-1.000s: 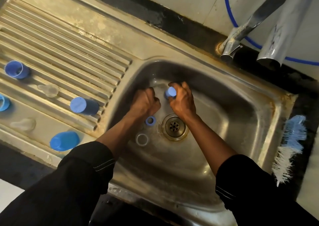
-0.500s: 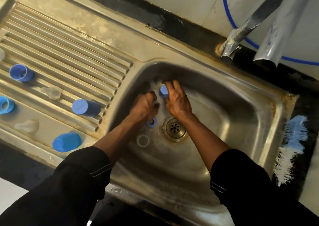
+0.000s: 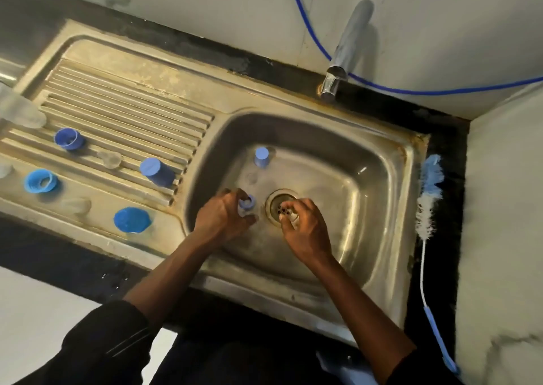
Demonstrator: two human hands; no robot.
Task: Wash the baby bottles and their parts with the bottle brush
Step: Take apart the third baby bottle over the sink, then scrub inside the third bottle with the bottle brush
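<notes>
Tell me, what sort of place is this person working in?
Probably a home kitchen's washing-up spot: a steel sink with a ribbed draining board, a tap at the wall, and a bottle brush lying on the dark counter. The left hand holds a blue ring in the sink.

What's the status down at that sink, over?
Left hand grips blue ring. Right hand pinches pale part over drain. Bottle brush untouched on counter. Nothing blocking.

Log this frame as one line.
left hand: grips blue screw ring | right hand: over drain, grasp unclear | bottle brush: on counter
</notes>
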